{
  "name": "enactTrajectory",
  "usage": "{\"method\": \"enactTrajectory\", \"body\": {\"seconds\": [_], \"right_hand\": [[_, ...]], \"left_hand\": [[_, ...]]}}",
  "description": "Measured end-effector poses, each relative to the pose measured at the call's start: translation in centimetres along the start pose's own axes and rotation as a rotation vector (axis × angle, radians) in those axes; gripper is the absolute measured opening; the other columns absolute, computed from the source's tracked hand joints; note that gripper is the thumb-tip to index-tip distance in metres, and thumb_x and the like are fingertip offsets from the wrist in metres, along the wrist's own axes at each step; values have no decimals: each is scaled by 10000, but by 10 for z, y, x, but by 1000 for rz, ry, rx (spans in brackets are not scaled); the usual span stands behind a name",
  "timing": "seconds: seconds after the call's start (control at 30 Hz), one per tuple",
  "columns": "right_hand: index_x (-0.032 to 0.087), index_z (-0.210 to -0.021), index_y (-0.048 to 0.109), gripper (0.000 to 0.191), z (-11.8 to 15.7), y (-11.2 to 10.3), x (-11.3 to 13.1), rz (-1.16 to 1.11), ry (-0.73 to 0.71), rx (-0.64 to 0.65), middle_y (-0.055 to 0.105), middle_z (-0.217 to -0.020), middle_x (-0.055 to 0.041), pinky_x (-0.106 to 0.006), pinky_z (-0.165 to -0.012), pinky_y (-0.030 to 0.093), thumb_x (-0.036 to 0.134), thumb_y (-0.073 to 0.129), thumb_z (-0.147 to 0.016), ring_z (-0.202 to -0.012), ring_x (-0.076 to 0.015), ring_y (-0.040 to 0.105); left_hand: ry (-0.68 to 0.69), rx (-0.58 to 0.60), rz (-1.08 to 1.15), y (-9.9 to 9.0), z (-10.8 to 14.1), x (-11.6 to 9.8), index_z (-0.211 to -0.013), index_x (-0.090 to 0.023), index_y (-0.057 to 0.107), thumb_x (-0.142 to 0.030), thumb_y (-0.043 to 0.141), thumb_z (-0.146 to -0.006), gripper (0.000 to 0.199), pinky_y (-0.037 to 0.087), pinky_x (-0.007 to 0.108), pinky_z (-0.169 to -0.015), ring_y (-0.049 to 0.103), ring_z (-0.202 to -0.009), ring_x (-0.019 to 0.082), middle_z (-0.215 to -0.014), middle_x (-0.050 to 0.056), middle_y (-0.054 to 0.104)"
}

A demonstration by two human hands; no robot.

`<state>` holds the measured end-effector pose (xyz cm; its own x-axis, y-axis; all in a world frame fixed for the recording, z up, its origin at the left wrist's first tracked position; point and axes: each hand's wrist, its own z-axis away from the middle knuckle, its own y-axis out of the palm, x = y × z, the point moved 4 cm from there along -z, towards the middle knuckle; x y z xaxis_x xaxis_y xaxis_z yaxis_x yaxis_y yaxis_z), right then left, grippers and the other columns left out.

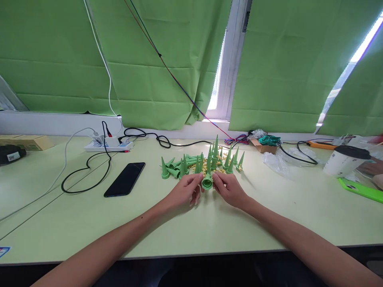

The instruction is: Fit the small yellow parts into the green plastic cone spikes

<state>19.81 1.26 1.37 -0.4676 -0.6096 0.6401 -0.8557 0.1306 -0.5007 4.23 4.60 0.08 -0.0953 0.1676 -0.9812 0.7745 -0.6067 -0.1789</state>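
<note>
Green plastic was what both hands were on: one green piece (pixel 207 182) with a round, open end facing back toward the wearer. The left hand (pixel 187 190) had it pinched from one side, thumb and finger closed, and the right hand (pixel 230 189) pinched it from the other. Couldn't tell how much of a spike it had, since the green cones (pixel 164 171) and yellow bits (pixel 204 164) sat right behind it.

For a hold like that, I'd say light, even pressure on both sides made sense, because squeezing one side harder could have tipped it. Fingertips out of the round opening seemed smart too, plus a steady wrist.

As for room, the front edge (pixel 227 252) of the tabletop (pixel 257 235) ran under the forearms, with the piece well in from it. Pulling back toward the body looked safer than pushing forward, where upright cones could easily have been knocked over. The black phone (pixel 125 179) lay well apart on the left, and the lidded cup (pixel 341 162) was far off to the right.
</note>
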Motion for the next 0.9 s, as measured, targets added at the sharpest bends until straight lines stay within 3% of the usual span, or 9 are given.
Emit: {"method": "enactTrajectory", "body": {"seconds": [0.37, 0.6, 0.9], "right_hand": [[214, -657, 350, 378, 1, 3, 1, 24, -51, 45, 418, -552, 47, -265, -545, 289, 284, 356, -1029, -499, -103, 345], [218, -658, 335, 371, 2, 3, -1, 11, -42, 48, 419, -553, 48, -269, -549, 284, 288, 363, -1022, -501, -106, 355], [217, -654, 321, 383, 3, 5, -5, 18, -16, 72, 382, -536, 53, -282, -548, 257, 318, 351, -1023, -501, -111, 328]], "left_hand": [[-33, 90, 3, 1, 0, 2, -675, -153, 531, -665, 448, -920, 574, 363, 204, -364, 480, -370, 101, -434, -11, 497], [-10, 103, -9, 1, 3, 1, -783, -167, 532, -620, 500, -920, 474, 349, 196, -392, 481, -412, 94, -495, -31, 510], [131, 61, -277, -1, 9, -10, -883, -173, 569, -493, 545, -936, 325, 346, 218, -480, 449, -488, 85, -580, -52, 471]]}}
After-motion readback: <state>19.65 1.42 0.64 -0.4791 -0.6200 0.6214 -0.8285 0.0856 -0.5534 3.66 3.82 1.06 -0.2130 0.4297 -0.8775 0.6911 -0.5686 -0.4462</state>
